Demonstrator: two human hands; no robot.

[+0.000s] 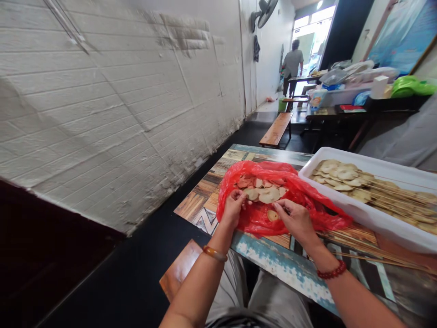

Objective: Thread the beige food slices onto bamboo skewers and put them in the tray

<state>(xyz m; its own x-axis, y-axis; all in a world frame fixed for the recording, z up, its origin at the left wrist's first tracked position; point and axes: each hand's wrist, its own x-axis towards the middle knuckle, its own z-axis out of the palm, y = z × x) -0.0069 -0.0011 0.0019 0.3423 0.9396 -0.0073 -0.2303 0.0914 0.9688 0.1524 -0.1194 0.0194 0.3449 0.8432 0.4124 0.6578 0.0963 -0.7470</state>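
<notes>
A red plastic bag (307, 212) lies open on the table, with thin pale potato slices (269, 195) inside. My left hand (235, 205) is at the bag's left side, thumb and fingers closed on the edge of a potato slice. Across from it, my right hand (296, 219) has its fingertips pinched together beside the slices; what they hold, if anything, is too small to make out. A single small slice (272, 215) lies on the red plastic between my hands. To the right, a white tray (344, 207) holds skewered potato slices (341, 172).
Loose bamboo skewers (382, 259) lie on the patterned table (201, 202) at right, below the tray. A white brick-pattern wall (136, 100) runs along the left. Farther off are a wooden bench (277, 129), a cluttered table (327, 112) and a person (292, 64).
</notes>
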